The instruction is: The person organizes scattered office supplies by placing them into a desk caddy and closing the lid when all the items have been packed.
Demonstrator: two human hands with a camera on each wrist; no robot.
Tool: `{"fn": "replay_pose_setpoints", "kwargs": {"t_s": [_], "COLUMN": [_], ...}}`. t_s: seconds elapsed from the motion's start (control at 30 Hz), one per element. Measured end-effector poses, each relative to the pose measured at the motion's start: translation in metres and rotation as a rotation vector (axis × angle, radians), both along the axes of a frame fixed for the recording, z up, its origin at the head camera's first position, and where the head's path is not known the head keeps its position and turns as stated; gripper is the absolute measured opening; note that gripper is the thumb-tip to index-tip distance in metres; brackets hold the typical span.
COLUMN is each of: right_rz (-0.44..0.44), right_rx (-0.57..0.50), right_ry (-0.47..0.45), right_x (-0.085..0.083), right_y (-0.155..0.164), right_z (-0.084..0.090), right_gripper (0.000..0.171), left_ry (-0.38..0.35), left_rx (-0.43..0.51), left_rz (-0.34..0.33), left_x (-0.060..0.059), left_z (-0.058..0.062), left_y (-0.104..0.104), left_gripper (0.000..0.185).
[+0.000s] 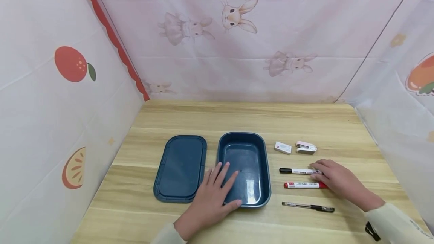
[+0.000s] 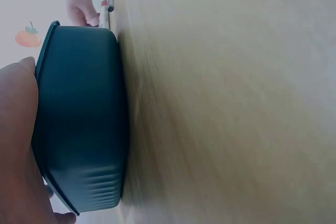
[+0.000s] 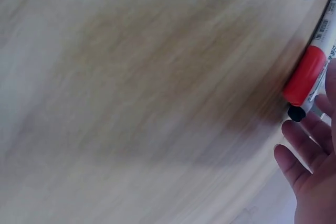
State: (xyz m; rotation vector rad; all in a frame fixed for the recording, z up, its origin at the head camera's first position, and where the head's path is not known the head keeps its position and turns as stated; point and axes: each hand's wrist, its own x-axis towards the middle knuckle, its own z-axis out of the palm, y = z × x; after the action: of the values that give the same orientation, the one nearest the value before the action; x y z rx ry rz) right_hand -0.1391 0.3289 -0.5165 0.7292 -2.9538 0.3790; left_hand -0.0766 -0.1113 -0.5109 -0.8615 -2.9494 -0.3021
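Note:
My left hand (image 1: 211, 198) lies over the near left corner of a dark blue plastic box (image 1: 265, 168), fingers spread and fairly straight, thumb on the near rim. The left wrist view shows the box's side wall (image 2: 79, 108) beside that hand. On the right, my right hand (image 1: 337, 179) pinches a black-capped marker (image 1: 298, 171) near its uncapped end, thumb and forefinger on either side; its other fingers are loosely bent in the right wrist view. Just nearer lies a red marker (image 1: 303, 185), its red end (image 3: 306, 75) close to the fingers.
A matching blue lid (image 1: 181, 166) lies flat to the box's left. Right of the box are a small white eraser-like block (image 1: 283, 147) and a pink-and-white stapler (image 1: 306, 147). A black gel pen (image 1: 307, 206) lies nearer than the markers. Printed fabric walls (image 1: 217, 74) border the wooden table (image 1: 244, 118).

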Motion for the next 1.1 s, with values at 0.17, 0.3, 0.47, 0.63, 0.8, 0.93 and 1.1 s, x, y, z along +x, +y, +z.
{"fn": "replay_pose_setpoints", "kwargs": {"t_s": [0.17, 0.3, 0.47, 0.63, 0.8, 0.93, 1.1], "right_rz": [0.06, 0.095, 0.126, 0.128, 0.059, 0.04, 0.045], "right_rx": [0.03, 0.043, 0.052, 0.043, 0.015, 0.016, -0.003], "right_ry": [0.132, 0.197, 0.249, 0.273, 0.225, 0.214, 0.232], "right_x": [0.001, 0.0, -0.002, -0.002, 0.0, 0.0, -0.003], "right_y": [0.003, 0.004, 0.003, 0.001, 0.0, 0.0, -0.003], "right_z": [-0.008, -0.012, -0.014, -0.013, -0.01, -0.009, -0.003], "right_gripper": [0.025, 0.024, 0.026, 0.026, 0.024, 0.022, 0.024], "left_ry": [-0.03, -0.043, -0.056, -0.079, -0.091, -0.098, -0.103], "left_rx": [0.028, 0.026, 0.022, 0.03, 0.033, 0.036, 0.042], "left_rz": [0.006, 0.021, 0.053, 0.064, 0.067, 0.069, 0.069], "left_x": [0.002, 0.004, 0.005, 0.005, 0.005, 0.005, 0.004], "left_z": [-0.001, -0.002, -0.002, 0.001, 0.003, 0.003, 0.001], "left_y": [0.001, 0.0, 0.0, 0.001, 0.001, 0.001, 0.001], "left_gripper": [0.077, 0.077, 0.078, 0.078, 0.078, 0.077, 0.077]}}
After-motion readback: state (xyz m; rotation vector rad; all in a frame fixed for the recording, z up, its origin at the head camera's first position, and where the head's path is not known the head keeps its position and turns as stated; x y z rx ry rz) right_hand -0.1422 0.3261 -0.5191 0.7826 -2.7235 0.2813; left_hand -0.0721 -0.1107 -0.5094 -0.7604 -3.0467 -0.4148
